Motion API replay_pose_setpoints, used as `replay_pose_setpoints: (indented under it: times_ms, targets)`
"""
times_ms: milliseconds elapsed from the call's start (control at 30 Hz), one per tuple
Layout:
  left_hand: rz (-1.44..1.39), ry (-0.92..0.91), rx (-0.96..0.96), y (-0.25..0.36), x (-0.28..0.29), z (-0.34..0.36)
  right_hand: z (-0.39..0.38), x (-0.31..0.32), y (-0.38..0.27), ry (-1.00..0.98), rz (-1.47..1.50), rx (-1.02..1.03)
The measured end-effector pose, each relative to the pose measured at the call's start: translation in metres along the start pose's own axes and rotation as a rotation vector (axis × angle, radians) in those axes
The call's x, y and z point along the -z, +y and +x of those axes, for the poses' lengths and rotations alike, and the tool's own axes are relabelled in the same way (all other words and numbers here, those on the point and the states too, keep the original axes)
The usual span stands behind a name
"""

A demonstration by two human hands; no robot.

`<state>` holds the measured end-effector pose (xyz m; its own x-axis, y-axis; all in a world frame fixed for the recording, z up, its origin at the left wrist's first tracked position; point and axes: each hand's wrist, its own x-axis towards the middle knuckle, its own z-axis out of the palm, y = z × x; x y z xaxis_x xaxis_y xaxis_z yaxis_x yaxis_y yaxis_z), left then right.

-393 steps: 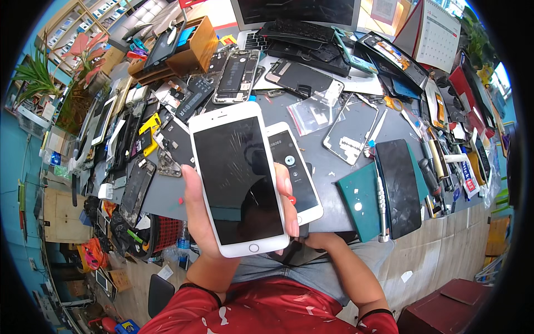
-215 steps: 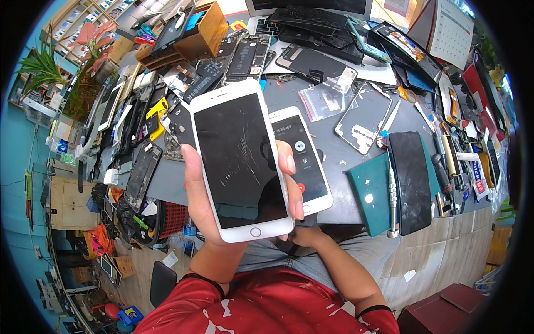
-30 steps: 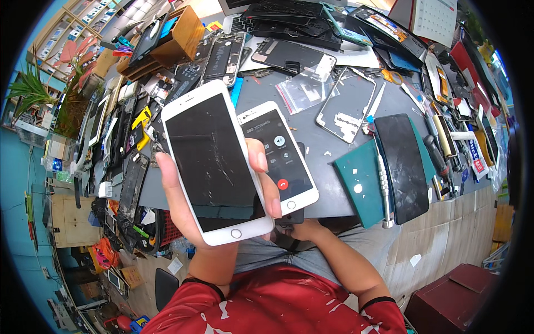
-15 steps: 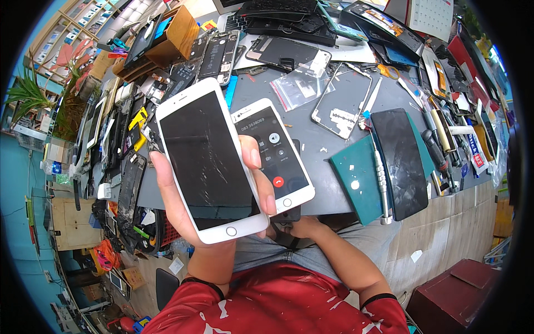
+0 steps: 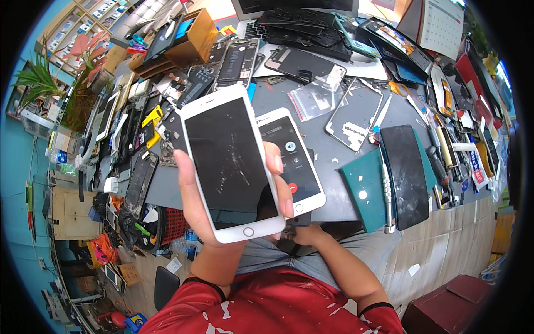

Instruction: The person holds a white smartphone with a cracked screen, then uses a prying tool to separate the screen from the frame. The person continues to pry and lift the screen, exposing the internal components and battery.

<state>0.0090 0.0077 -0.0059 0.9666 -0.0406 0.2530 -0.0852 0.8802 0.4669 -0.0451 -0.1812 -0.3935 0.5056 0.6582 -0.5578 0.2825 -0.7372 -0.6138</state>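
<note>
My left hand [image 5: 193, 195] grips a white phone [image 5: 231, 167] with a dark, scratched screen and a round button at its bottom. Behind it, a second white phone [image 5: 306, 172] shows a lit call screen with a red button; its left part is hidden, and a dark flat object [image 5: 300, 217] sticks out below it at the desk edge. Low by that edge, my right hand [image 5: 303, 235] is closed, its fingertips in shadow; whatever it holds cannot be made out.
The grey desk [image 5: 340, 161] bears several dismantled phones [image 5: 236, 64], a laptop [image 5: 250, 28], a wooden organiser [image 5: 197, 36], a plastic bag [image 5: 311, 106], a green pad [image 5: 356, 189], a black phone [image 5: 406, 183], a screwdriver [image 5: 388, 217] and piled tools. A red basket [image 5: 169, 222] stands below left.
The whole view has shifted, so desk, phones and hands appear a little right and lower than half a second ago. My left hand keeps its grip on the scratched phone.
</note>
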Motion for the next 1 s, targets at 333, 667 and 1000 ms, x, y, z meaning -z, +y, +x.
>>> replay_pose_setpoints:
  times_ms: [333,667,1000]
  targets:
    - [-0.078,0.059,0.004,-0.002,-0.006,-0.004,-0.027,0.051,-0.034,-0.146,-0.007,-0.077]
    - [-0.043,0.051,0.012,-0.001,-0.005,-0.003,-0.025,0.052,-0.037,-0.140,-0.041,-0.116]
    - [-0.067,0.038,0.031,0.000,-0.004,-0.003,-0.022,0.042,-0.028,-0.148,0.011,-0.074]
